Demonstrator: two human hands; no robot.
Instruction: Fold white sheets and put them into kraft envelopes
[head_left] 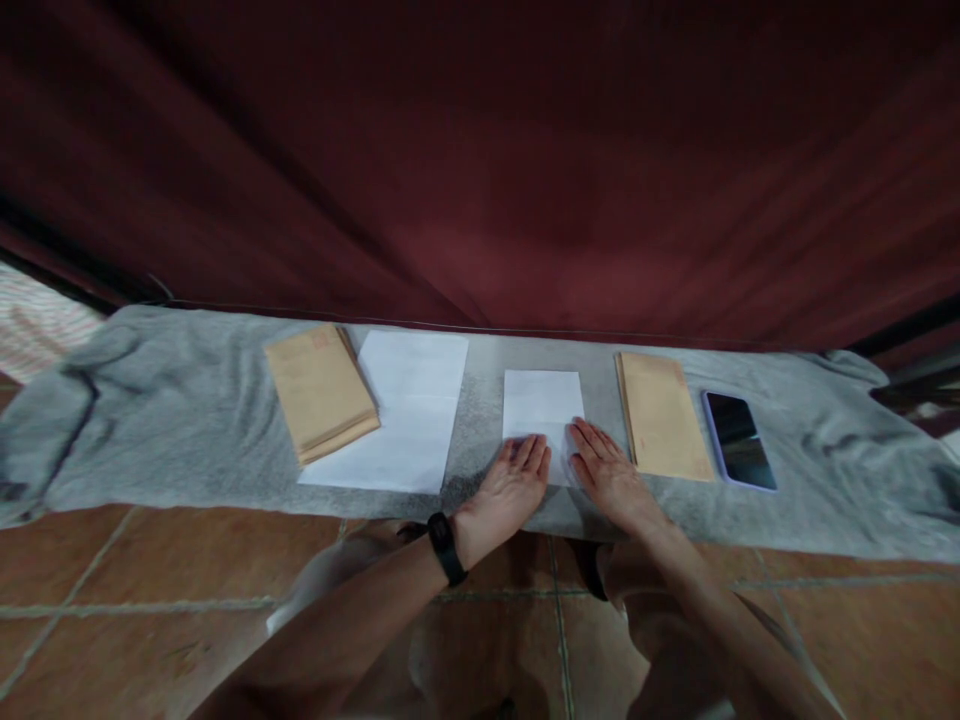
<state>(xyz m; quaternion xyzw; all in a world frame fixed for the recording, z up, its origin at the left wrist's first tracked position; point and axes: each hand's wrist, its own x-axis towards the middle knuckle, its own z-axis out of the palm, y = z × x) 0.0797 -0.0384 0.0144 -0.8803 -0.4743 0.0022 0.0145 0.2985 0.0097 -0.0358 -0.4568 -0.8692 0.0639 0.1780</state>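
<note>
L hand (510,490) & R hand (611,478) both press palm-down on the lower part of a small wht sheet (541,400), fingers flat, L one w/ a blk wristband (446,548). Sheet lies on grey cloth (202,410) spread over a long, narrow surface. To the L: a big wht sheet (416,410), its L side partly under a brown envelope stack (321,390), which sits at a tilt. Just R of R hand: another brown stack (669,420), then a phone (739,440) w/ dark screen, purple-ish edge. Dk red curtain (510,210) behind; tiled floor (187,560) below.
</note>
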